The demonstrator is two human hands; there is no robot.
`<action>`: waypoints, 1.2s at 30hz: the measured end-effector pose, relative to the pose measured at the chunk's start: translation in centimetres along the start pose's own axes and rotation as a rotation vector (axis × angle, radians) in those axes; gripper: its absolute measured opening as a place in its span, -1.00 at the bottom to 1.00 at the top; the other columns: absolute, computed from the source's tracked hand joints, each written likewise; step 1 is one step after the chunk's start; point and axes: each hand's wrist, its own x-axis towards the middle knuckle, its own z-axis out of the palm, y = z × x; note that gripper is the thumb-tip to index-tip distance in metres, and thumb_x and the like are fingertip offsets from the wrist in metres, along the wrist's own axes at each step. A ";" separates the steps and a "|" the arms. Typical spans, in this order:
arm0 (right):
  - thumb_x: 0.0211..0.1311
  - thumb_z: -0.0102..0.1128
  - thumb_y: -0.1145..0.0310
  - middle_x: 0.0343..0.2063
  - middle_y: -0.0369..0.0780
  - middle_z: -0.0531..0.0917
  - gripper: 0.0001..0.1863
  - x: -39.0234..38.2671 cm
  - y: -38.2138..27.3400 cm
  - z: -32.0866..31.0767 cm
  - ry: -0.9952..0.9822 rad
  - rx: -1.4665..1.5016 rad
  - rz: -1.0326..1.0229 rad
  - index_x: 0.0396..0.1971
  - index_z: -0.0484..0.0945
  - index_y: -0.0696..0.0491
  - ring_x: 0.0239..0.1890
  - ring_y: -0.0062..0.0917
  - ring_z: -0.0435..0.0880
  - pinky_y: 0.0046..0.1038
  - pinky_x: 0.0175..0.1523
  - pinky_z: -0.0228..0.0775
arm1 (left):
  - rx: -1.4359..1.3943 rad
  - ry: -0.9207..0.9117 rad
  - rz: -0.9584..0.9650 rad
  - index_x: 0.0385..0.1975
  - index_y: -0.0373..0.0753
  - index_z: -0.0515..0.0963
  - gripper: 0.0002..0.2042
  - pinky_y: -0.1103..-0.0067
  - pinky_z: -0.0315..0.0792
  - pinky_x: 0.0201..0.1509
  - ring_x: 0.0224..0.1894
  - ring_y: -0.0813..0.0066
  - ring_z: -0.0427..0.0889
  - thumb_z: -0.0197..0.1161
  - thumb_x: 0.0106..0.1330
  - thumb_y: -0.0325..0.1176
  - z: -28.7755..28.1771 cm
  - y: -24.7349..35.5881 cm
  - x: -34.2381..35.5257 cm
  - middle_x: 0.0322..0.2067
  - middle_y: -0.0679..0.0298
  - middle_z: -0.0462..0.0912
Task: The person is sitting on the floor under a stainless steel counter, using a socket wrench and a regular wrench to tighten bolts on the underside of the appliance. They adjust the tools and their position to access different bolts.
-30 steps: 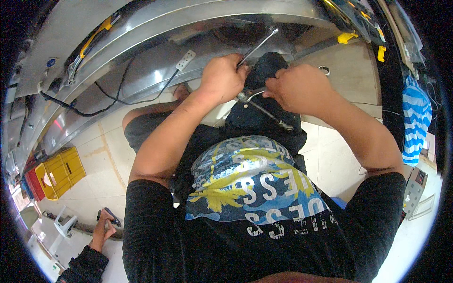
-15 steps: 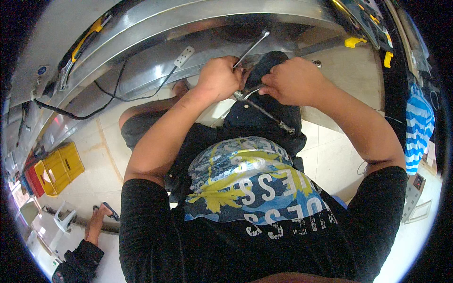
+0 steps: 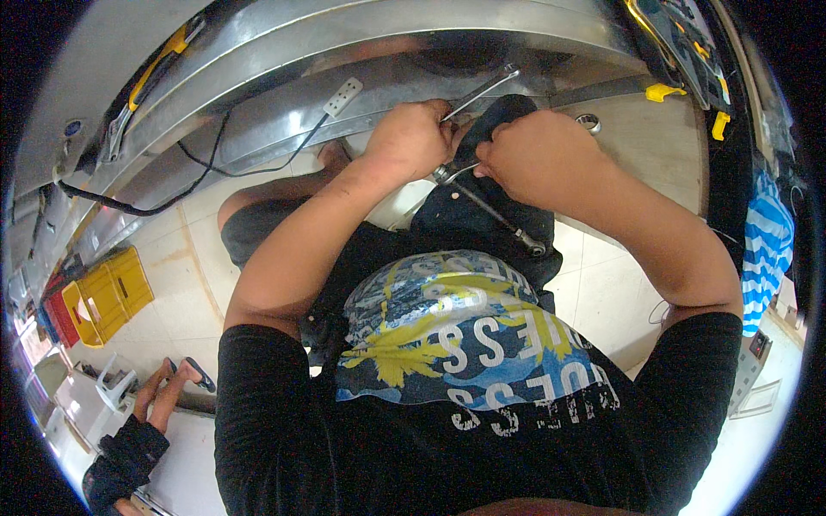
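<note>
My left hand (image 3: 409,142) is closed on a steel wrench (image 3: 486,85) angled up to the right. My right hand (image 3: 546,159) is closed on a second wrench (image 3: 468,168), whose head meets a fitting (image 3: 443,174) on a long metal rod (image 3: 492,211). The rod slants down across my dark clothed lap to an eyelet end (image 3: 537,248). Both hands are close together over the fitting, and my fingers hide part of it. A steel ring (image 3: 588,122), possibly another tool's end, shows just beyond my right hand.
A curved steel structure (image 3: 327,34) spans ahead, with a white power strip (image 3: 343,96), cables and yellow-handled tools (image 3: 163,60). Yellow crates (image 3: 112,292) stand left on the tiled floor. Another person's legs (image 3: 163,404) show lower left. A blue striped cloth (image 3: 766,254) hangs right.
The upper wrench swung down-left, then back to the upper right, now lower and flatter than at first. The rod's lower end shifted slightly right and down. The other person's legs moved left.
</note>
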 end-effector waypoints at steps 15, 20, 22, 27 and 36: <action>0.36 0.08 -0.05 -0.53 -0.13 0.68 -0.60 1.5 0.5 3.2 -0.026 0.038 -0.053 -0.40 0.66 -0.03 -0.39 -0.15 0.72 -0.10 -0.29 0.56 | -0.153 -0.171 -0.145 -0.11 -0.27 0.65 -0.73 0.18 0.51 -0.01 -0.13 -0.17 0.66 0.14 0.39 -0.24 1.7 -3.0 -2.1 -0.21 -0.16 0.68; 0.33 0.10 -0.07 -0.54 -0.13 0.68 -0.60 2.3 1.0 4.3 0.022 0.060 -0.101 -0.41 0.66 -0.04 -0.40 -0.13 0.72 -0.07 -0.28 0.55 | -0.145 -0.124 -0.147 -0.07 -0.28 0.64 -0.72 0.21 0.50 0.02 -0.10 -0.16 0.66 0.13 0.41 -0.24 3.4 -4.2 -3.0 -0.20 -0.15 0.68; 0.31 0.11 -0.08 -0.53 -0.13 0.69 -0.60 2.6 1.1 4.0 -0.013 0.071 -0.105 -0.40 0.66 -0.04 -0.40 -0.12 0.72 -0.07 -0.27 0.55 | -0.146 -0.177 -0.196 -0.08 -0.28 0.64 -0.72 0.21 0.50 0.02 -0.10 -0.16 0.66 0.14 0.40 -0.25 3.4 -4.2 -2.9 -0.20 -0.14 0.68; 0.31 0.13 -0.02 -0.51 -0.13 0.70 -0.66 1.7 0.1 2.5 -0.036 0.069 -0.011 -0.34 0.68 -0.05 -0.39 -0.11 0.72 -0.06 -0.25 0.56 | -0.227 -0.141 -0.211 -0.10 -0.29 0.63 -0.73 0.19 0.49 0.00 -0.13 -0.16 0.66 0.14 0.41 -0.25 2.8 -4.0 -3.2 -0.23 -0.14 0.68; 0.37 0.19 0.20 -0.19 -0.03 0.71 -0.71 -2.0 0.2 8.3 0.224 0.703 0.275 -0.01 0.65 -0.01 -0.08 -0.13 0.69 -0.18 0.04 0.53 | -0.236 -0.091 -0.221 -0.06 -0.30 0.59 -0.69 0.20 0.49 0.01 -0.11 -0.16 0.65 0.16 0.44 -0.17 3.3 -4.7 -4.4 -0.19 -0.13 0.67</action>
